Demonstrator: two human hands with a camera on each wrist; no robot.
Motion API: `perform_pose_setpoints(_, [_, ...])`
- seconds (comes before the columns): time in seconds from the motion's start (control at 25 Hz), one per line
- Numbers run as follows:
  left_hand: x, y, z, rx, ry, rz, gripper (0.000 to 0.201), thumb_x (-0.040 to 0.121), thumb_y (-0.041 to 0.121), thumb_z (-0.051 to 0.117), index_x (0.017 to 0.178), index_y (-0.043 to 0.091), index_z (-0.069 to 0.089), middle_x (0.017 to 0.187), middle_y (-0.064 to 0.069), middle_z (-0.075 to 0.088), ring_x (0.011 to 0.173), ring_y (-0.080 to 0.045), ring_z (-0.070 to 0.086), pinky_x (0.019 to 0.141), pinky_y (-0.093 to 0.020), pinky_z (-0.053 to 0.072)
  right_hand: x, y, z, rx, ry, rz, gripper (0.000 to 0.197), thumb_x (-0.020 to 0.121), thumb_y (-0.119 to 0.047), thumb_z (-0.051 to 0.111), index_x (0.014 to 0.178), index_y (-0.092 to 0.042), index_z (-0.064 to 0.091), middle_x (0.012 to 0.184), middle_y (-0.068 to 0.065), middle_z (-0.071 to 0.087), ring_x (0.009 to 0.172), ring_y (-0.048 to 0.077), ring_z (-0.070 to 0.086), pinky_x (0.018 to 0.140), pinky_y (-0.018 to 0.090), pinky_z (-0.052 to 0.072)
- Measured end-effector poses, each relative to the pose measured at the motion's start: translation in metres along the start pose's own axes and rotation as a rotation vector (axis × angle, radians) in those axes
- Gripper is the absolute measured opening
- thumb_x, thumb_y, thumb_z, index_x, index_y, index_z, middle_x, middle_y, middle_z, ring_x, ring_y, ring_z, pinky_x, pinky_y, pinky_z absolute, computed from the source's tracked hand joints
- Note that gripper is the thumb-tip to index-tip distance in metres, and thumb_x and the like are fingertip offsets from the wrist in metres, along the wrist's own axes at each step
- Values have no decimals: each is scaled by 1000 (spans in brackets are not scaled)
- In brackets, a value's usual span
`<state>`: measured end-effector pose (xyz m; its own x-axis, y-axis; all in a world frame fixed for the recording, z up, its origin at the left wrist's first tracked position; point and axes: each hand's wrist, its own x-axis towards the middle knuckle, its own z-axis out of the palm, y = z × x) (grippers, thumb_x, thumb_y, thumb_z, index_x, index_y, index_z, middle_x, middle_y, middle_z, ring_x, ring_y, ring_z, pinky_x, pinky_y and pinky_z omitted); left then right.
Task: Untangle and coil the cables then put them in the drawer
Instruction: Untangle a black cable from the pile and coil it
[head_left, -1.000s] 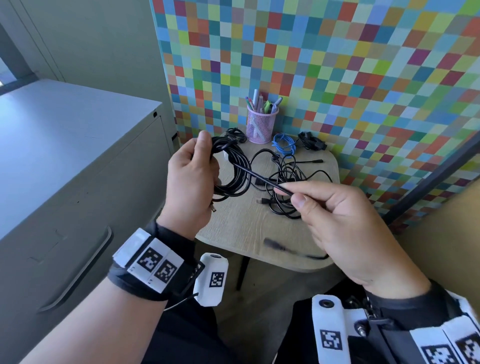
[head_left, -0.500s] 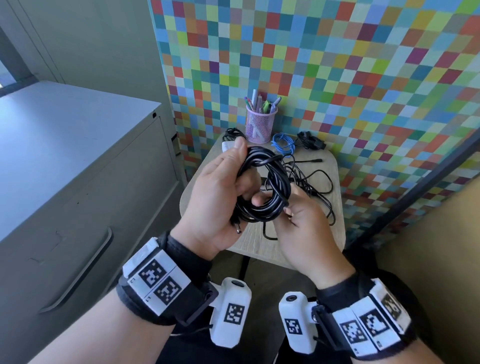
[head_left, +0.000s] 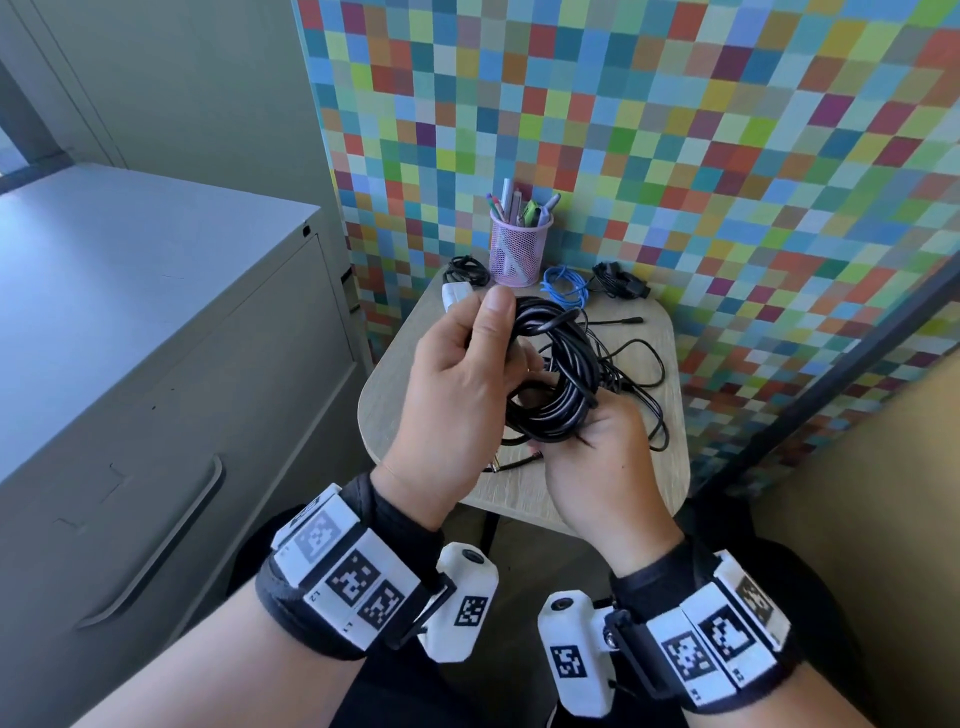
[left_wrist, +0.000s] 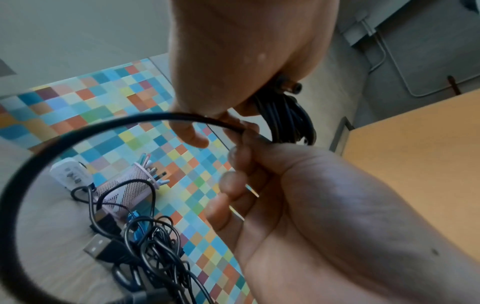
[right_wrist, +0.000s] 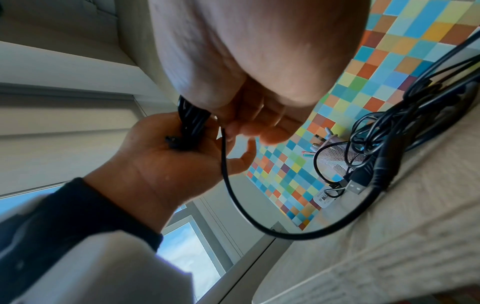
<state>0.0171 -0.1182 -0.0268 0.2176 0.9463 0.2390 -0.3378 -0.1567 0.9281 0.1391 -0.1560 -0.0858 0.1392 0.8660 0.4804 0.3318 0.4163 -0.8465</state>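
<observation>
A black cable coil (head_left: 553, 387) hangs above the small table, held between both hands. My left hand (head_left: 496, 345) grips its upper left side, thumb on top. My right hand (head_left: 589, 415) holds the lower right side, its fingers curled round the strands. In the left wrist view the coil's bundle (left_wrist: 285, 121) runs between the palms and a loose loop (left_wrist: 52, 139) swings wide below. In the right wrist view that same loop (right_wrist: 233, 197) hangs from the right hand's fingertips (right_wrist: 267, 135). A tangle of thin black cables (head_left: 636, 374) lies on the table behind.
The wooden table (head_left: 395, 400) also carries a pink pen cup (head_left: 517, 252), a blue cable coil (head_left: 563, 286), a white adapter (head_left: 454, 296) and further black cable bundles. A grey drawer cabinet (head_left: 156, 364) with a long handle (head_left: 161, 545) stands at the left. A chequered wall stands behind.
A second ago my right hand held a strand stretched out to the right. It came back to the coil, and both hands now hold the bundle together, nearer the table's middle.
</observation>
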Motion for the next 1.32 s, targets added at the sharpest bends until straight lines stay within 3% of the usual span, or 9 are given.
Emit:
perform_pose_setpoints(0.24, [-3, -4, 5, 45, 55, -64, 43, 113, 24, 36, 77, 8, 54, 50, 11, 47, 47, -3, 43, 55, -16, 43, -4, 8, -1, 44, 137, -60, 8, 97, -6, 73, 100, -7, 80, 97, 3, 79, 95, 25, 74, 83, 48, 58])
perform_pose_setpoints(0.4, [3, -13, -1, 91, 110, -46, 51, 111, 29, 42, 94, -19, 48, 55, 2, 30, 52, -16, 33, 69, -43, 53, -5, 14, -2, -71, 189, -77, 7, 89, -2, 81, 86, -9, 82, 75, 7, 71, 73, 29, 67, 63, 47, 53])
perform_pose_setpoints(0.56, [2, -15, -1, 121, 145, -14, 49, 111, 25, 43, 93, -21, 48, 53, 11, 31, 42, -4, 41, 74, -55, 63, -8, 13, -2, -204, 199, -74, 39, 82, 3, 82, 71, -31, 68, 66, 1, 56, 61, 20, 53, 56, 32, 43])
perform_pose_setpoints(0.68, [1, -15, -3, 178, 178, 29, 45, 110, 24, 44, 85, -14, 48, 52, 13, 35, 42, -3, 44, 72, -63, 60, -21, 2, 4, 303, 78, 229, 17, 92, -10, 64, 90, -20, 77, 85, 8, 70, 71, 20, 60, 61, 35, 49])
perform_pose_setpoints(0.76, [0, -12, -4, 254, 191, 68, 42, 110, 25, 45, 79, -3, 49, 48, 13, 41, 42, -2, 51, 70, -66, 58, -28, -7, 5, 695, 16, 442, 28, 90, -19, 54, 105, -13, 77, 101, 14, 71, 79, 25, 62, 61, 39, 51])
perform_pose_setpoints(0.88, [0, -15, -7, 386, 174, 112, 36, 109, 32, 48, 81, 11, 54, 55, 8, 58, 52, -6, 65, 66, -59, 58, -25, -13, 10, 664, -5, 486, 33, 86, -30, 63, 113, -14, 73, 107, 18, 69, 85, 28, 62, 61, 38, 51])
perform_pose_setpoints(1.04, [-4, -30, -7, 519, 117, 127, 35, 99, 59, 46, 91, 29, 61, 75, 3, 70, 75, -25, 74, 66, -56, 57, -10, -13, 12, 555, 90, 515, 20, 88, -12, 60, 101, -14, 75, 97, 14, 73, 85, 25, 64, 63, 37, 48])
perform_pose_setpoints(1.16, [-7, -31, -6, 564, 108, 139, 37, 97, 63, 44, 87, 30, 60, 71, 8, 67, 73, -19, 71, 66, -50, 57, -3, -15, 10, 565, 83, 545, 20, 92, 7, 55, 87, -8, 68, 87, 15, 69, 82, 32, 59, 68, 42, 44])
perform_pose_setpoints(1.32, [-3, -27, -8, 560, 125, 122, 39, 100, 56, 46, 72, 29, 54, 56, 12, 52, 54, -11, 49, 54, -32, 39, 4, -13, 6, 572, 23, 524, 11, 80, 0, 59, 90, 3, 62, 85, 21, 63, 70, 31, 60, 65, 40, 46])
